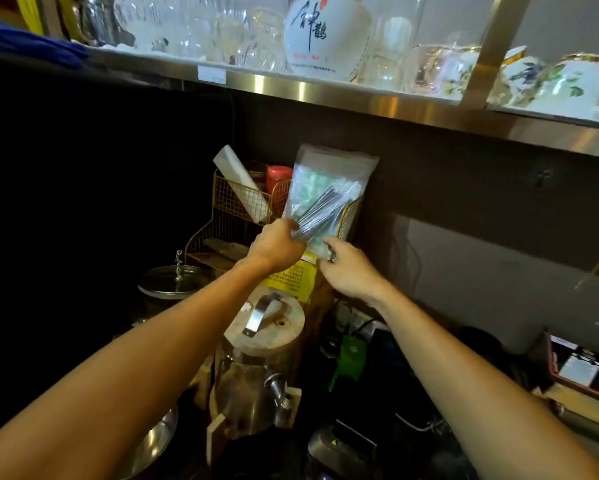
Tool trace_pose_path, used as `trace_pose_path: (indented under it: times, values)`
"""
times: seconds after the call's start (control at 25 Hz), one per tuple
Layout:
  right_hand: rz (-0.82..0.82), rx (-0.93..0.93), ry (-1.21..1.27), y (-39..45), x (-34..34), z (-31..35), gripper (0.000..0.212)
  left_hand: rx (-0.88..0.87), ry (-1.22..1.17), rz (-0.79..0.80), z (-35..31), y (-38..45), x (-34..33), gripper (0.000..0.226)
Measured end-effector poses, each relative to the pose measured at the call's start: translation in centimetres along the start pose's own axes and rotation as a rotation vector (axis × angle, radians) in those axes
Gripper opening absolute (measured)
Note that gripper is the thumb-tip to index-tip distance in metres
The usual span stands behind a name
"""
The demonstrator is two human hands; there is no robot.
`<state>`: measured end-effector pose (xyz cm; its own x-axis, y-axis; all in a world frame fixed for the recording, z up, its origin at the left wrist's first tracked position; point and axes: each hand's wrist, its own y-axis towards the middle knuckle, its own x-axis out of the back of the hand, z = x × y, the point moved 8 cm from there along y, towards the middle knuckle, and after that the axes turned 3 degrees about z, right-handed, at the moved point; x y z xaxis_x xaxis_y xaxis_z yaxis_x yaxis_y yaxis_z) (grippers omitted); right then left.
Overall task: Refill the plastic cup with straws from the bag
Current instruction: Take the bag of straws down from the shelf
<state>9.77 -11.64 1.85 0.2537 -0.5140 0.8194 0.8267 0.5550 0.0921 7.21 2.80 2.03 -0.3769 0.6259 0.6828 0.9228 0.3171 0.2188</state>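
A clear plastic bag (332, 168) holding greenish wrapped straws stands upright in a gold wire basket (246, 199) against the dark wall. My left hand (277, 245) grips a bundle of thin grey wrapped straws (320, 211) that slants up across the front of the bag. My right hand (346, 268) is just right of it, fingers pinching the bag's lower edge; a ring shows on one finger. No plastic cup can be made out in this view.
The basket also holds a white paper roll (241, 183) and a red-lidded jar (279, 176). Below are a wood-lidded dispenser with a metal tap (263, 344), a glass-lidded jar (177, 282) and a yellow label (293, 278). A metal shelf (360, 95) of glassware hangs overhead.
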Motion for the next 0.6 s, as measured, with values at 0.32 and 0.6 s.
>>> trace_pose_path:
  times: [0.32, 0.6]
  values:
    - [-0.062, -0.123, 0.129, 7.8, -3.6, -1.6, 0.065, 0.044, -0.250, -0.035, 4.0, 6.5, -2.5, 0.062]
    - [-0.083, -0.242, 0.213, 10.0, -4.7, -3.3, 0.069, 0.085, -0.364, -0.031, 6.2, 10.5, -4.7, 0.052]
